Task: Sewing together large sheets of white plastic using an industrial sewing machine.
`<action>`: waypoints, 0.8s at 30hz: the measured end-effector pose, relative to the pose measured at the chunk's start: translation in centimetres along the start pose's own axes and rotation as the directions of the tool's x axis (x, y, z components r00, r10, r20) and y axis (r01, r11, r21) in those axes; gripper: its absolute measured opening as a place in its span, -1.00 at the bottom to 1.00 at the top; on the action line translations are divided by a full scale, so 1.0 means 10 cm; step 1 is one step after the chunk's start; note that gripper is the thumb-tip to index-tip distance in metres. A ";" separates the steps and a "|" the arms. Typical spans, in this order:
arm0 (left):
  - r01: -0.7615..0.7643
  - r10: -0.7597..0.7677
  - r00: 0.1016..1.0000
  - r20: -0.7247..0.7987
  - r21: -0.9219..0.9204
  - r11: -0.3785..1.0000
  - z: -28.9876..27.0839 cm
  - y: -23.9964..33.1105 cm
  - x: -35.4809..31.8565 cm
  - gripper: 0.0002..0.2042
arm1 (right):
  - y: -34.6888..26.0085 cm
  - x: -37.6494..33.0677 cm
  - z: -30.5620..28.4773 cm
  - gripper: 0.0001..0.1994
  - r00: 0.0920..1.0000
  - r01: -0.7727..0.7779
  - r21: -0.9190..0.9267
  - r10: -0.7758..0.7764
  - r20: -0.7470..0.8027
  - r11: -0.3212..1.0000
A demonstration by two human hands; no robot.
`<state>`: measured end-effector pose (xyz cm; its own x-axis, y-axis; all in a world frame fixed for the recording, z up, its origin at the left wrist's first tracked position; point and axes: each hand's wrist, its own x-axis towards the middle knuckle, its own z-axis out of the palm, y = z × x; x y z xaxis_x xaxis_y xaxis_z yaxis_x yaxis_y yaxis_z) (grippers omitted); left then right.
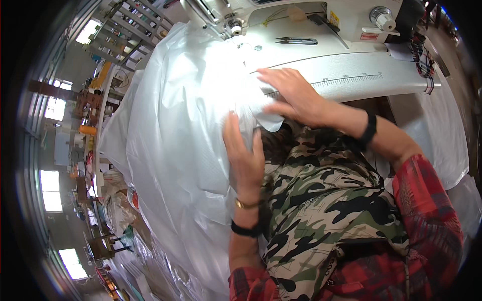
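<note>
A large sheet of thin, shiny white material drapes from the sewing machine bed down my left side. My left hand lies against its right edge, fingers stretched out and thumb apart. Over the front edge of the machine bed is my right hand, its fingers extended and its thumb spread, slightly blurred. Between the two hands a loose flap of the sheet hangs at the bed edge. Strong light washes out the sheet near the needle area of the sewing machine, beyond my hands.
Thread snips lie on the machine bed. A printed ruler scale runs along its front. The machine's dial is at the upper right. More pale plastic sheeting hangs at the right. A camouflage apron covers my lap.
</note>
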<state>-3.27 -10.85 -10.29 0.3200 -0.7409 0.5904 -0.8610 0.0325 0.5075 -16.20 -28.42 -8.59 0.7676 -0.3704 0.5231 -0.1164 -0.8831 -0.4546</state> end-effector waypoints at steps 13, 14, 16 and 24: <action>0.627 -0.599 0.748 0.287 -0.603 0.493 -0.71 -0.20 -1.58 -0.78 | -0.05 -0.45 0.39 -0.71 0.942 0.143 -0.276 -0.217 -0.256 0.950; 0.628 -0.598 0.748 0.289 -0.600 0.495 -0.79 -0.10 -1.52 -0.78 | -0.08 -0.47 0.37 -0.72 0.951 0.135 -0.224 -0.189 -0.245 0.965; 0.617 -0.616 0.746 0.251 -0.610 0.498 -0.86 0.05 -1.33 -0.75 | -0.12 -0.49 0.36 -0.66 0.949 0.128 -0.260 -0.194 -0.246 0.957; 0.255 -0.230 0.964 0.133 -0.216 0.942 -0.59 0.08 -0.96 -0.87 | 0.06 -0.62 0.43 -0.71 0.928 0.287 -0.425 -0.359 -0.097 0.859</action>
<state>-4.69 0.18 -11.85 0.4539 -0.8111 0.3690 -0.6445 -0.0129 0.7645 -18.32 -25.40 -15.19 0.6934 -0.0551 0.7184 -0.1470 -0.9869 0.0662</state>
